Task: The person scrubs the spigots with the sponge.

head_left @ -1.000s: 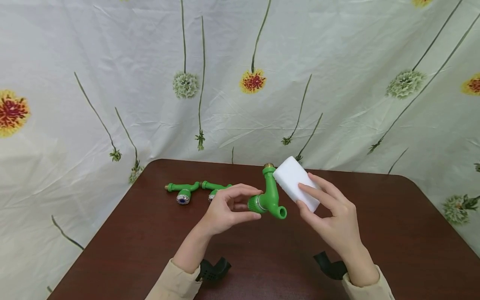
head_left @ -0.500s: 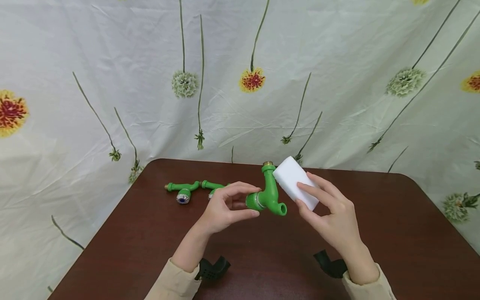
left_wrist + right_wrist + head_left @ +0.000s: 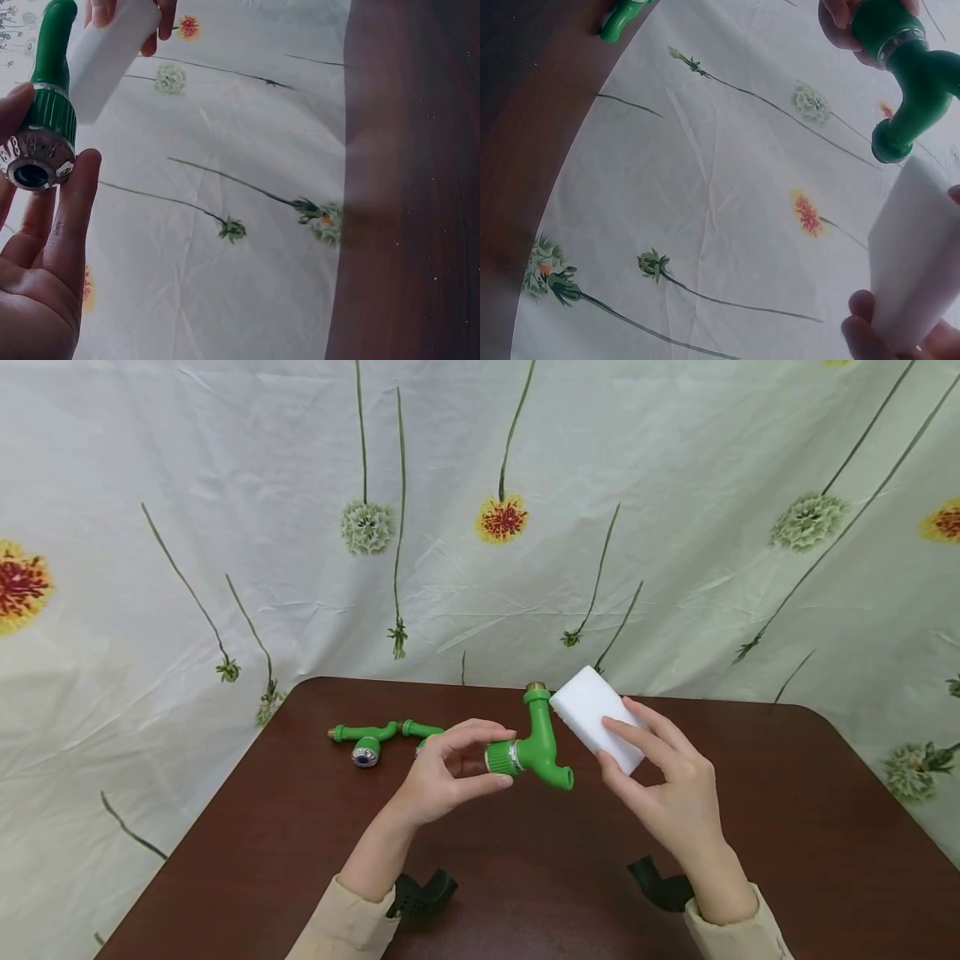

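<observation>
Held up over the table, a green faucet (image 3: 542, 739) has its brass threaded end pointing up and its spout toward the lower right. My left hand (image 3: 450, 772) pinches it by the ribbed knob, whose silver end cap (image 3: 34, 161) shows in the left wrist view. In my right hand (image 3: 675, 785) is a white sponge block (image 3: 596, 714), gripped between thumb and fingers at its lower right part. The sponge's upper left corner is close to the faucet's threaded end; in the right wrist view the sponge (image 3: 915, 247) sits just beneath that end.
Two more green faucets lie on the dark red table (image 3: 525, 877) at the back left: one whole faucet (image 3: 365, 743) and another faucet (image 3: 420, 729) partly hidden behind my left hand. A pale floral cloth (image 3: 450, 585) hangs behind the table.
The faucet has turned slightly in my left hand, its spout now showing more side-on. My right hand has shifted the sponge a little to the right and up, slightly away from the faucet.
</observation>
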The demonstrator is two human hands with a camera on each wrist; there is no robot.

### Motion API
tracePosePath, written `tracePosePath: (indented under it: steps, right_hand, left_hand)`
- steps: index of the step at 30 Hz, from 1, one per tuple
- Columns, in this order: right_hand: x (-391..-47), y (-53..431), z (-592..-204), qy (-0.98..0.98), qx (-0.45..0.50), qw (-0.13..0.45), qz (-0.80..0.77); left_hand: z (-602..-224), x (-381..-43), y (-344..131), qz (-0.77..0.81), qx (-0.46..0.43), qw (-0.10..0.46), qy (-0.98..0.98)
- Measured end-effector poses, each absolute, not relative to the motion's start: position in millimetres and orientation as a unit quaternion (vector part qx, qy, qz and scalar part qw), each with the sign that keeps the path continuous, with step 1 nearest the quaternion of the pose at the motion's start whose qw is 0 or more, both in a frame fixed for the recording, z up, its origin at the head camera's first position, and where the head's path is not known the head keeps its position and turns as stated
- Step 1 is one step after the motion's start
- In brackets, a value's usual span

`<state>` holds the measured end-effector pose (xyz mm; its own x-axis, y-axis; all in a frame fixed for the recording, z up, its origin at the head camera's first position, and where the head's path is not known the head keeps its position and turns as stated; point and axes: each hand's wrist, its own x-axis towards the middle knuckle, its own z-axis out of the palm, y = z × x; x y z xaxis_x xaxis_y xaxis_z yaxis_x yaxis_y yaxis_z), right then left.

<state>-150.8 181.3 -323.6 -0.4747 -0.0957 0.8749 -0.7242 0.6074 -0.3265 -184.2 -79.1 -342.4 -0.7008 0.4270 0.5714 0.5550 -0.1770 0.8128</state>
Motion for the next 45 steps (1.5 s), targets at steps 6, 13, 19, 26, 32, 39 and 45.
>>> tracePosePath:
  steps: [6,13,19,26,32,39,45]
  right_hand:
    - [-150.9,180.4,-323.4,-0.779,0.277,0.438,0.352]
    - [-151.9,179.9,-323.8,-0.772,0.264,0.468,0.339]
    - [-152.1,177.7,-324.2,-0.785,0.281,0.474,0.282]
    - [-152.8,178.0,-325.4,-0.786,0.307,0.467,0.263]
    - [-153.2,176.1,-326.0,-0.792,0.297,0.478,0.237]
    - [-153.7,173.5,-328.1,-0.801,0.314,0.460,0.220]
    - [-152.9,172.1,-328.7,-0.805,0.296,0.466,0.216]
  left_hand:
    - [-342.2,-184.8,-79.8,-0.689,-0.368,0.035,-0.624]
    - [-341.9,-185.6,-81.2,-0.691,-0.346,0.058,-0.632]
    - [-341.2,-185.0,-80.3,-0.681,-0.351,0.079,-0.638]
    - [-342.0,-186.0,-80.1,-0.674,-0.371,0.107,-0.630]
    - [-341.3,-185.7,-80.0,-0.660,-0.367,0.131,-0.642]
    - [-341.9,-183.4,-76.5,-0.645,-0.374,0.132,-0.653]
    - [-343.9,-181.9,-71.6,-0.633,-0.388,0.122,-0.659]
